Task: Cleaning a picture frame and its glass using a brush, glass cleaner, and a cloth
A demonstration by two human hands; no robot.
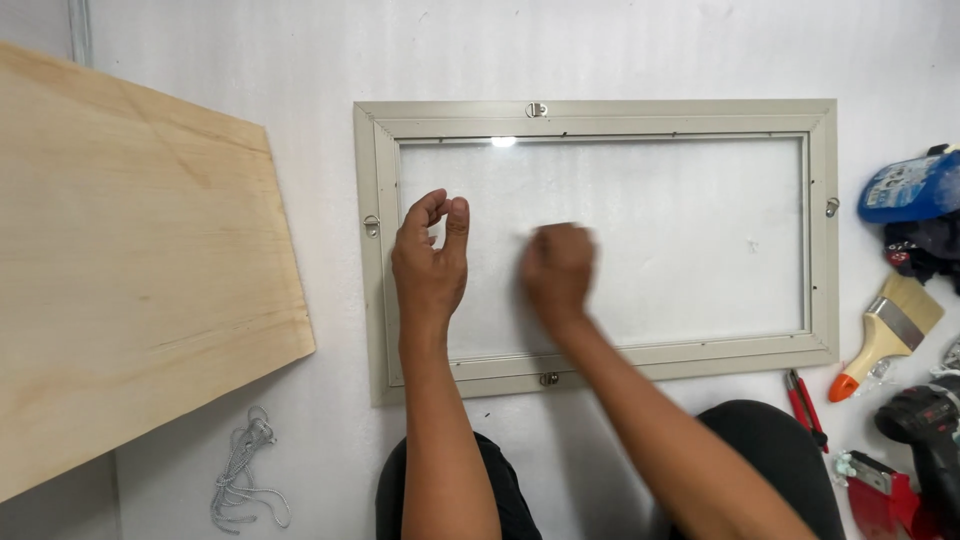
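Over left half of glass in grey picture frame [598,117]: my left hand [430,262] half-curled, fingers loosely together, holding nothing; my right hand [557,270] fisted on pane (blurred, contents unclear). Plywood board [130,250] at left.

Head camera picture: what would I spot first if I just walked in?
First the big pale picture frame lying flat in the middle, with the left hand and the blurred right hand over its glass. Next, the large wooden board on the left. Then the paintbrush with an orange handle tip on the right.
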